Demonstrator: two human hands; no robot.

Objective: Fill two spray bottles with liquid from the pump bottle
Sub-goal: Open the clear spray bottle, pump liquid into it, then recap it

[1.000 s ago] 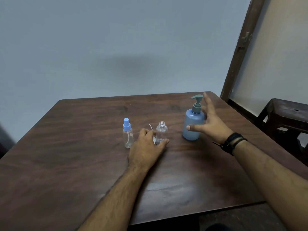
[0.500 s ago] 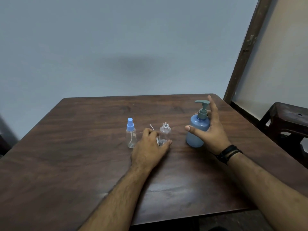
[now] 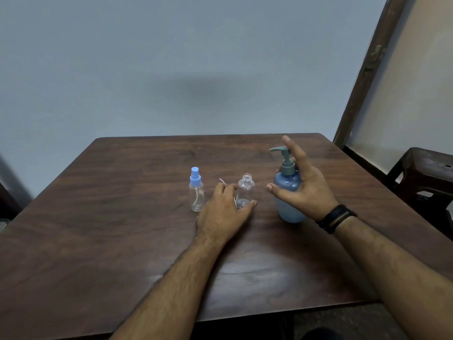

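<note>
pump bottle (image 3: 289,192), blue with a grey-green dispenser head, stands upright on the right part of the dark wooden tabletop (image 3: 98,241). the right hand (image 3: 302,190) is spread wide beside it, palm turned toward the bottle, thumb reaching across in front of the body and the longer fingers rising past the pump head on the far side; whether the palm actually touches the plastic i cannot tell, and the fingers are not wrapped round it. a black wristband (image 3: 334,218) sits on that wrist.

left of the pump bottle, a little apart, stands the uncapped spray bottle (image 3: 245,190), clear, its threaded neck open at the top. the left hand (image 3: 224,213) lies low on the tabletop at its base, thumb tip against the bottle's foot, fingers bent over a small clear piece with a thin white tube (image 3: 222,180) sticking up behind the knuckles; how firmly that piece is held is hidden.

further left, just beside the left hand, the capped spray bottle (image 3: 196,192) stands upright with its light blue spray top on. a dark wooden stool (image 3: 426,173) stands off to the right
</note>
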